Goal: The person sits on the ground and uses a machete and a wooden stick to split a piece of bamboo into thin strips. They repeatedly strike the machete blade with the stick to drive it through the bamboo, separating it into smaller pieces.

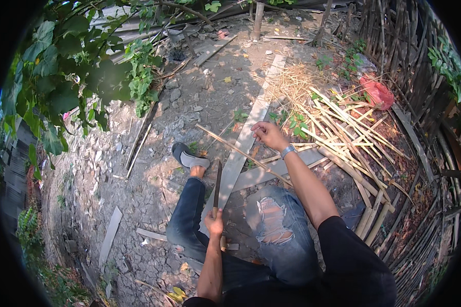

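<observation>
My left hand [214, 223] is wrapped round the handle of a long-bladed knife [217, 187], its dark blade pointing up and away from me. My right hand [269, 135] is over the long plank, fingers curled in toward the thumb; whatever they pinch, if anything, is too small to make out. A long thin bamboo strip [225, 143] slants across the plank [239, 156] just below that hand, its near end by my right knee. The strip appears apart from both hands.
Many split bamboo strips [338, 123] lie in a heap at the right, with pale shavings [292, 82] beyond. A red plastic bag [376, 92] sits near the stick fence [394, 46]. Leafy vines [61, 77] hang at the upper left. My foot in a grey shoe [190, 156] rests left of the plank.
</observation>
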Demonstrator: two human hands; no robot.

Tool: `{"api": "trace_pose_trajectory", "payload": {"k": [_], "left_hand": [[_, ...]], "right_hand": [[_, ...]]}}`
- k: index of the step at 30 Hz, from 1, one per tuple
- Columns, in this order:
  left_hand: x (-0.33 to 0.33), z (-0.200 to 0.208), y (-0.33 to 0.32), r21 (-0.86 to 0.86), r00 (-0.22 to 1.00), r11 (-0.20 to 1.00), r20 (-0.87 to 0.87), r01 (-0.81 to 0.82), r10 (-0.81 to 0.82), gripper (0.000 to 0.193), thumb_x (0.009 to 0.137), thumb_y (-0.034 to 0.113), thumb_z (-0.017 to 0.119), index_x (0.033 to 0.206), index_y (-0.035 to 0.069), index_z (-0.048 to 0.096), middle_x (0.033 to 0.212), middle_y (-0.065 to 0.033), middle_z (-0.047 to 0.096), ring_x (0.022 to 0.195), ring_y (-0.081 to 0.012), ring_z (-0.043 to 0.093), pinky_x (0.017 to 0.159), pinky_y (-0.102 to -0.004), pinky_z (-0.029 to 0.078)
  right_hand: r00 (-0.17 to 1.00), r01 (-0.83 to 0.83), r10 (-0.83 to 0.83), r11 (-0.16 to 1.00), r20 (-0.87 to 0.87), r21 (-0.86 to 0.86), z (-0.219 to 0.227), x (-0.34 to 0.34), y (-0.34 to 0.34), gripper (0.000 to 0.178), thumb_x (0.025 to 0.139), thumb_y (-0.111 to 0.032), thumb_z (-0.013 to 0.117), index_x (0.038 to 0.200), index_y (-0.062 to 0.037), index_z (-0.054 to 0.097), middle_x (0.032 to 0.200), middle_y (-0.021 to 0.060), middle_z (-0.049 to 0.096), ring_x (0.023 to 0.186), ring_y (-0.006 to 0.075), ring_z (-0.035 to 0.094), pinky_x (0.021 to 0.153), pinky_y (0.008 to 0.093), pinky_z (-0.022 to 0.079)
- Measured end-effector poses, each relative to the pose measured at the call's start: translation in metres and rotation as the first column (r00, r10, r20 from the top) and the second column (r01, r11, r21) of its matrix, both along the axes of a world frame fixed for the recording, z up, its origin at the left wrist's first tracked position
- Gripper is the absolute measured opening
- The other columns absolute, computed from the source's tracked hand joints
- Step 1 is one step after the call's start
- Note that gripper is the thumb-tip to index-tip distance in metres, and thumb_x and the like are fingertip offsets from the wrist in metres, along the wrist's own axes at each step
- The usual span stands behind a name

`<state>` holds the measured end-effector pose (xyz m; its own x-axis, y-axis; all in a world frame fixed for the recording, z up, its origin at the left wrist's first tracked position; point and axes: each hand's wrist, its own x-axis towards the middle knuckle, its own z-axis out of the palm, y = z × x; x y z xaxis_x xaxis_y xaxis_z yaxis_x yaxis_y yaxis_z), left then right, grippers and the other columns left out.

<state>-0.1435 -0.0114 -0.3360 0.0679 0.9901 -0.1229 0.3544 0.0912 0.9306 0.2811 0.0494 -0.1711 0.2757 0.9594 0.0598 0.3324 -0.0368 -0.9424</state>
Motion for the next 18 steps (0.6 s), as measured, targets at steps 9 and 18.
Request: {"api": "trace_pose_trajectory", "payload": {"k": [9,18], "left_hand": [[0.009,0.008,0.003,-0.21,0.985,0.971,0.106,-0.116,0.14,0.029,0.092,0.026,0.076,0.085,0.001,0.063,0.062,-0.0012,0.056,0.052,-0.0104,0.049,0.049,-0.0326,0.038],[0.033,0.032,-0.002,-0.202,0.986,0.966,0.019,-0.16,0.168,0.027,0.092,0.027,0.075,0.088,0.003,0.063,0.061,0.0012,0.055,0.046,-0.0078,0.046,0.042,-0.0289,0.034]], "right_hand": [[0.989,0.001,0.048,0.946,0.143,-0.324,-0.128,-0.028,-0.08,0.042,0.082,-0.025,0.081,0.116,-0.0037,0.068,0.109,0.017,0.072,0.103,0.0285,0.07,0.09,0.0404,0.056],[0.905,0.114,0.032,0.943,0.424,-0.314,-0.211,-0.062,-0.077,0.05,0.08,-0.024,0.081,0.122,-0.0012,0.064,0.118,0.0207,0.067,0.106,0.035,0.068,0.092,0.0423,0.055]]}}
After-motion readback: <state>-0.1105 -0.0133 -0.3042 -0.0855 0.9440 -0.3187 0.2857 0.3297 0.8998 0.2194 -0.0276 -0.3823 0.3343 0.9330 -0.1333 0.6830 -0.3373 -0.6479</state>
